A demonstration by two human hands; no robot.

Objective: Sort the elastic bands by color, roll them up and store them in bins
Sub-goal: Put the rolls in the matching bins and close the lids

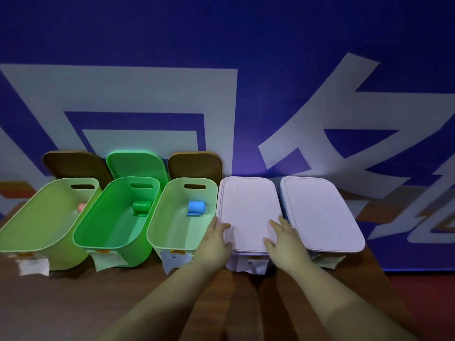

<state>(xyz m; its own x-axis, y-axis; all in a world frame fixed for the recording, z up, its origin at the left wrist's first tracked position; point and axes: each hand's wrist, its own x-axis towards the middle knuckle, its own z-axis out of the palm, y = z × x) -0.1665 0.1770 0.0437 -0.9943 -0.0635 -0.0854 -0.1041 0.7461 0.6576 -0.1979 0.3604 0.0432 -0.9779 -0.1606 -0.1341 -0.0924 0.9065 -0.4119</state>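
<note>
Head view: five bins in a row on a brown table (73,303) against a blue banner wall (221,45). Three left bins open, lids leaning behind them. Pink roll (81,207) in the far-left bin (37,232), green roll (142,207) in the green bin (98,237), blue roll (196,207) in the third bin (157,232). Left hand (216,238) and right hand (283,238) lie on the near edge of the pale lid (248,207) of the fourth bin, fingers fairly straight, holding no band. Fifth bin's lid (320,212) is on. Step looks like storage done, lids being handled. Next: probably seat or lift this lid evenly at both corners.
</note>
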